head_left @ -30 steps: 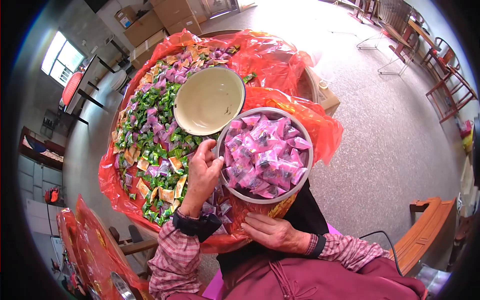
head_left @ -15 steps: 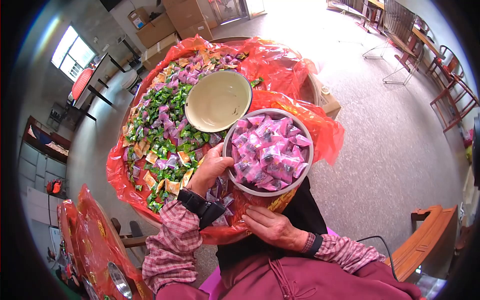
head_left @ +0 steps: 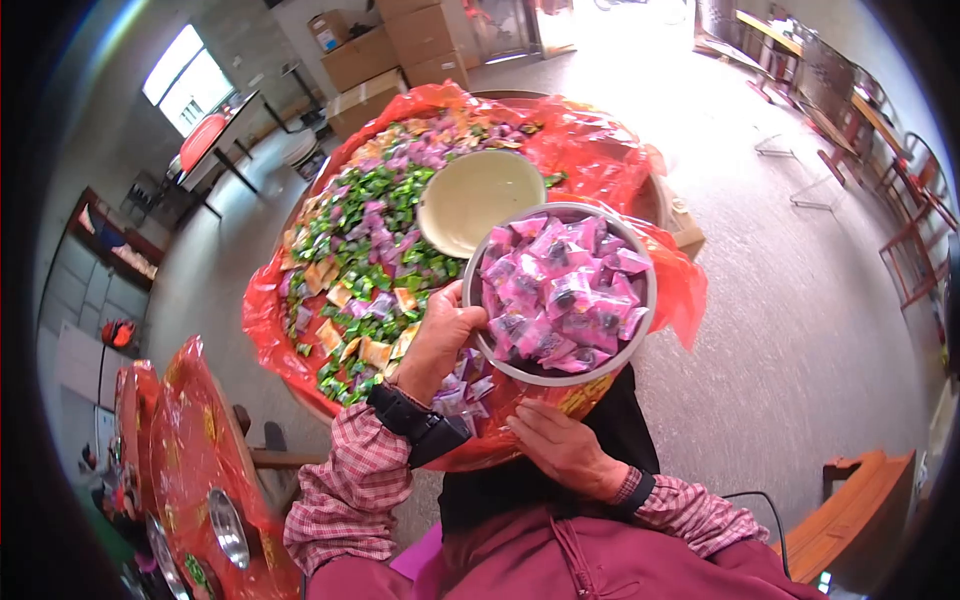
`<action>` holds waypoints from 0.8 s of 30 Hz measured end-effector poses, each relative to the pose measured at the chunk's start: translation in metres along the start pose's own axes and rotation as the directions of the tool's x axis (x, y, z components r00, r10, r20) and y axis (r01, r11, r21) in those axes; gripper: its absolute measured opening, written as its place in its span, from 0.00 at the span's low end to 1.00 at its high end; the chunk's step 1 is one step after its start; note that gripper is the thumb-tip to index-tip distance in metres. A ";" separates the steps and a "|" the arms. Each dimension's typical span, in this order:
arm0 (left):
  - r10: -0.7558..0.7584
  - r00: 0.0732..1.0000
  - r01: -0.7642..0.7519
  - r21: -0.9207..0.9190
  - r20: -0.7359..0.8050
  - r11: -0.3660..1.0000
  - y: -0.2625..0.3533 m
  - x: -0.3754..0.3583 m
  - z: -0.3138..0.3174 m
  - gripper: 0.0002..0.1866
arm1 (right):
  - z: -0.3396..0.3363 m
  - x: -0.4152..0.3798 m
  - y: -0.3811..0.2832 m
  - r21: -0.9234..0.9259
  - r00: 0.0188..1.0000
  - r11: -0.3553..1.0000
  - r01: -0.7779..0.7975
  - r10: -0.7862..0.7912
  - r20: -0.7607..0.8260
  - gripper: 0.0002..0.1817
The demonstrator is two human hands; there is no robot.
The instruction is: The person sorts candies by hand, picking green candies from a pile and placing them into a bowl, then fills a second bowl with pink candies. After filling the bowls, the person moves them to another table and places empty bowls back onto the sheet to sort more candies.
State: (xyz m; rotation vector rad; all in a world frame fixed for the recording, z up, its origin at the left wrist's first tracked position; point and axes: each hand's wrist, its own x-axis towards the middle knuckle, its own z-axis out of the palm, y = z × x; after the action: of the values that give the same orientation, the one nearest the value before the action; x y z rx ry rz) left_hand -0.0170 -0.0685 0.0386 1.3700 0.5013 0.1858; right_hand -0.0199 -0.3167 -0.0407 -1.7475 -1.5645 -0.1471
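Note:
A metal bowl (head_left: 640,330) heaped with pink wrapped candies (head_left: 565,295) is held up in front of me. My left hand (head_left: 440,345) grips its left rim, fingers curled over the edge. My right hand (head_left: 560,445) is underneath, against the red plastic below the bowl. Behind it an empty cream bowl (head_left: 480,200) rests on a spread of green, purple and orange wrapped candies (head_left: 370,250) lying on a red plastic sheet (head_left: 580,130) over a round table.
Cardboard boxes (head_left: 400,45) stand at the far wall. A second red-covered table (head_left: 190,450) with a small metal dish (head_left: 228,530) is at lower left. Wooden chairs (head_left: 915,250) line the right side, and a wooden bench (head_left: 850,510) sits at lower right.
The bowl of pink candies has risen and shifted a little right with both hands. My left hand's fingers curled further over the rim. The view swung so the table sits more to the right.

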 end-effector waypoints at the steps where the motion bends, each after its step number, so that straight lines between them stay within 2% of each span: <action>1: 0.002 1.000 -0.002 -0.003 -0.012 1.000 0.003 -0.006 -0.004 0.18 | -0.004 0.003 -0.001 0.003 1.000 1.000 0.007 -0.007 0.012 0.23; 3: 0.008 0.998 -0.009 -0.007 -0.063 1.000 0.008 -0.022 -0.016 0.18 | -0.002 0.002 0.001 0.009 0.999 0.999 0.036 -0.036 -0.001 0.25; 5: 0.016 0.995 -0.008 0.073 -0.103 0.997 0.013 -0.042 -0.036 0.18 | 0.000 0.003 0.001 0.000 0.998 0.999 0.044 -0.044 -0.046 0.26; 8: 0.029 0.982 -0.019 0.057 -0.184 0.998 0.023 -0.079 -0.077 0.18 | 0.000 0.009 -0.003 0.008 0.997 1.000 0.025 -0.024 -0.074 0.21; 9: 0.062 0.962 -0.069 -0.019 -0.267 0.997 0.021 -0.090 -0.091 0.19 | 0.002 0.008 -0.003 -0.002 0.997 1.000 0.026 -0.026 -0.076 0.21; 10: 0.073 0.958 -0.084 -0.030 -0.276 0.996 0.014 -0.100 -0.118 0.20 | 0.003 0.007 -0.002 -0.016 0.997 1.000 0.025 -0.026 -0.078 0.20; 13: 0.163 0.873 -0.190 -0.014 -0.460 0.982 0.015 -0.146 -0.164 0.20 | 0.004 0.007 -0.003 -0.036 0.996 0.999 0.022 -0.025 -0.083 0.21; 15: 0.093 0.774 -0.112 0.009 -0.626 0.994 0.020 -0.190 -0.189 0.18 | 0.004 0.008 -0.004 -0.050 0.996 0.998 0.026 -0.030 -0.080 0.20; 16: 0.089 0.754 -0.111 0.007 -0.651 0.994 0.017 -0.213 -0.202 0.18 | 0.005 0.009 -0.004 -0.051 0.995 0.998 0.033 -0.038 -0.090 0.20; 18: 0.183 0.621 -0.155 0.109 -0.762 0.982 0.002 -0.256 -0.234 0.17 | 0.007 0.008 -0.004 -0.050 0.995 0.998 0.037 -0.041 -0.093 0.19; 20: 0.205 0.525 -0.120 0.166 -0.826 0.979 -0.015 -0.304 -0.261 0.14 | 0.009 0.007 -0.003 -0.042 0.995 0.998 0.046 -0.049 -0.083 0.19; 24: 0.143 0.312 -0.121 0.110 -0.939 0.987 -0.049 -0.411 -0.294 0.14 | 0.008 0.005 -0.002 -0.042 0.997 0.999 0.032 -0.035 -0.072 0.19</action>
State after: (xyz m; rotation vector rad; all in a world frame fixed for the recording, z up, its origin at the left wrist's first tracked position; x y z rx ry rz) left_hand -0.5177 0.0134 0.0539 1.1902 1.3957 1.2087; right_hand -0.0239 -0.3081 -0.0423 -1.7283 -1.5484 -0.2581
